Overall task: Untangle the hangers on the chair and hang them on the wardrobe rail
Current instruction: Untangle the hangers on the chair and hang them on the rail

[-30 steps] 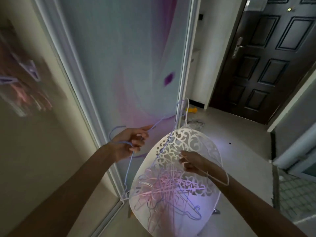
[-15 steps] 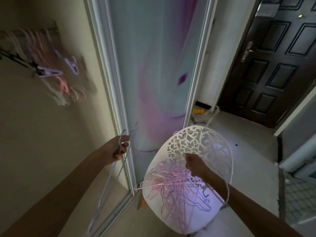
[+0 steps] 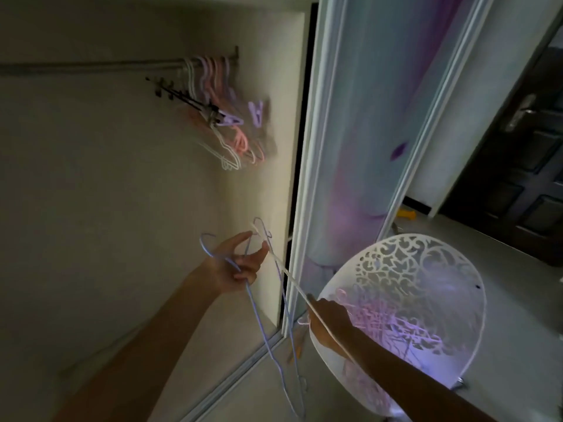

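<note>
Since half a second ago the view has swung left, bringing the wardrobe rail [image 3: 91,67] into sight, and the right hand [image 3: 327,319] has lifted off the chair [image 3: 405,287] with a white hanger [image 3: 292,281]. Its fingers curl round that hanger's lower end, whose hook reaches up to the left hand [image 3: 236,263]. The left hand grips two lilac hangers [image 3: 259,318], thumb and fingers partly spread, their wires dangling below it. More tangled hangers [image 3: 380,324] lie on the chair seat just right of the right hand. Above the left hand, hung hangers [image 3: 219,95] crowd the rail's right end; bare rail runs leftward. A sliding door frame [image 3: 307,178] stands between both hands.
</note>
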The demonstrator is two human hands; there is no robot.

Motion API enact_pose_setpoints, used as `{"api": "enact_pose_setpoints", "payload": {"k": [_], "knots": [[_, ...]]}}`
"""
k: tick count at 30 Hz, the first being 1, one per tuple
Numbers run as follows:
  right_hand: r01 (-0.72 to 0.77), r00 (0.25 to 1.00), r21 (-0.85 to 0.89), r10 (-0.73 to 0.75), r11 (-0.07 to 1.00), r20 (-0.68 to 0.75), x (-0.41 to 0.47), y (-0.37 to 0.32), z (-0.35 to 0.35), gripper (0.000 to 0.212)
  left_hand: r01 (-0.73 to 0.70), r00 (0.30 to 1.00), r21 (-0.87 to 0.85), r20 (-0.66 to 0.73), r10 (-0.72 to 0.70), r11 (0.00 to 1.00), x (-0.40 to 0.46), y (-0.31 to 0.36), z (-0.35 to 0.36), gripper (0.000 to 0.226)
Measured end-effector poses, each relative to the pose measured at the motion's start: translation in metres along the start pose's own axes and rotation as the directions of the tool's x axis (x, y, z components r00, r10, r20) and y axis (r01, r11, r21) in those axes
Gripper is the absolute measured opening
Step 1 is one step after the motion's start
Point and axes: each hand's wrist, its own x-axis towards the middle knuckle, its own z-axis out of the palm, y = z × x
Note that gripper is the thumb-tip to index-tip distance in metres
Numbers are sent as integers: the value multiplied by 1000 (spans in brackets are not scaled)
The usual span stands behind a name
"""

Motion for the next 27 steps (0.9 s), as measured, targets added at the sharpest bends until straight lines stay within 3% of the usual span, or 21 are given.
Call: {"api": "enact_pose_setpoints", "payload": {"k": [1,3,8,10,12,13,15,17,19,21,24,26,27], "knots": [[16,993,-235,-42,972,-109,-2,-8,5,31,-11,1000,7,-23,11,1000,-10,2,1,58],[99,991,-339,-123,935,-49,6,-25,0,56,-43,993,27,-111,45,999,-28,6,-5,56],[160,978,-464,-202,871,-42,36,-53,-17,53,-144,979,42,-143,148,989,-62,22,-8,39],[225,970,-294,-242,929,-22,49,-65,-23,42,-208,964,62,-157,215,976,-78,32,-7,35],[190,967,237,-223,953,120,63,-72,-31,35,-255,946,105,-177,270,961,-91,45,-11,34],[62,944,489,-210,870,253,67,-79,-40,40,-276,936,109,-195,293,955,-97,50,-12,35],[-212,823,730,-285,649,492,77,-85,-56,54,-317,919,90,-219,329,944,-108,60,-11,37],[-310,694,755,-405,578,595,84,-90,-75,69,-354,900,84,-240,364,932,-119,70,-12,38],[-288,619,744,-475,603,625,89,-102,-94,91,-403,879,79,-245,410,912,-130,80,-12,40],[-209,602,737,-509,643,615,88,-119,-107,120,-450,848,64,-282,449,891,-138,90,-13,40],[-149,581,737,-545,659,605,89,-145,-109,142,-500,784,73,-387,486,863,-146,108,-14,28],[-134,586,725,-536,675,607,91,-164,-106,145,-528,742,77,-442,503,846,-149,122,-17,32],[-120,610,715,-517,688,600,95,-175,-103,137,-537,733,72,-453,507,841,-152,131,-19,34]]}}
